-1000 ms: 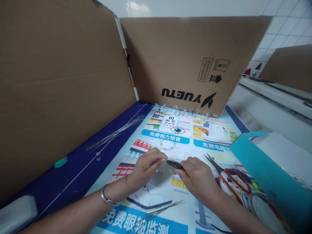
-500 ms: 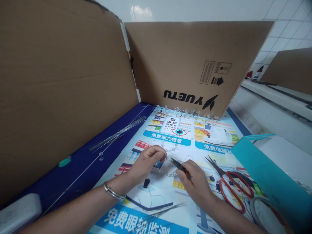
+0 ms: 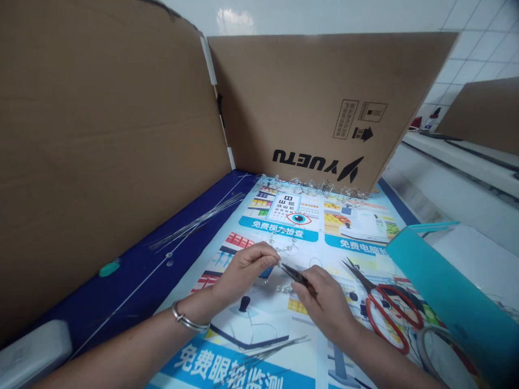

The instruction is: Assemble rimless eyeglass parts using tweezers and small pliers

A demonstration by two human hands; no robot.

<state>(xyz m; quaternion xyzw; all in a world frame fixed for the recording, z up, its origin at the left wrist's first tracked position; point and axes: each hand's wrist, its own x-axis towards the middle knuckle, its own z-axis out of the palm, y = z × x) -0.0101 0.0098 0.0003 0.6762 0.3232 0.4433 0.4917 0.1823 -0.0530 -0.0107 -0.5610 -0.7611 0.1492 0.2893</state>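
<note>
My left hand (image 3: pixel 252 266), with a silver bangle on its wrist, pinches a thin wire with small clear beads over the printed sheet (image 3: pixel 259 297). My right hand (image 3: pixel 326 297) is wrapped round dark pliers (image 3: pixel 298 276), whose tips point left and lie close to my left fingertips. Whether the jaws grip the wire is too small to tell. Clear beads (image 3: pixel 284 289) hang or lie just below, between the hands. More beads on looped wire (image 3: pixel 286 246) rest on the sheet beyond my left hand.
Red-handled scissors (image 3: pixel 389 310) lie right of my right hand, near a wire coil (image 3: pixel 440 351) and a teal box (image 3: pixel 450 292). Straight wires lie at the left (image 3: pixel 198 221) and front (image 3: pixel 263 354). Beaded pieces (image 3: pixel 316 188) line the foot of the cardboard wall (image 3: pixel 304 97).
The plier tips have shifted slightly left, nearer my left fingertips. Both hands keep their hold and have otherwise hardly moved.
</note>
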